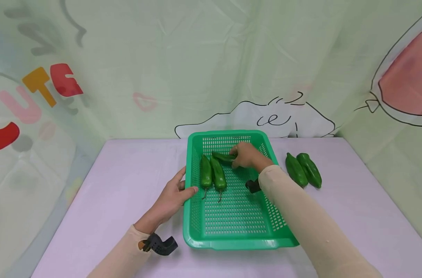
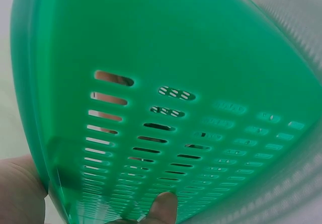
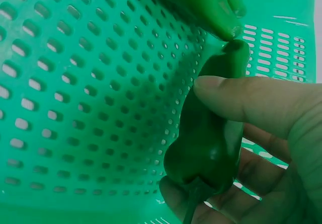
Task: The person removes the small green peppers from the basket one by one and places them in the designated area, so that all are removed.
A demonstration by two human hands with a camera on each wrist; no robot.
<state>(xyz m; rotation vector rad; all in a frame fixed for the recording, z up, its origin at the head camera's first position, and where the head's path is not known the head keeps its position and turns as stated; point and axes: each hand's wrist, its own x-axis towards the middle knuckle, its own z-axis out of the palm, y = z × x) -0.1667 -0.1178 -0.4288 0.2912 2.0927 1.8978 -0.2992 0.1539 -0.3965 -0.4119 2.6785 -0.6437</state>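
Note:
A green plastic basket [image 1: 237,244] with slotted walls sits on the table. My left hand [image 1: 171,197] grips its left side, thumb over the rim and fingers against the outer wall; the left wrist view shows fingertips [image 2: 163,206] at the slots. Inside, two green peppers [image 1: 206,172] lie side by side along the left wall, stems toward me. My right hand [image 1: 245,155] reaches into the far part of the basket and holds another green pepper [image 3: 204,148] between thumb and fingers. That pepper lies crosswise, its tip close to another pepper in the right wrist view.
Two more green peppers [image 1: 297,170] lie together on the table right of the basket, beyond the right forearm. A printed cloth backdrop [image 1: 211,69] rises behind the pale purple table [image 1: 134,170]. Each wrist carries a black camera mount [image 1: 160,245].

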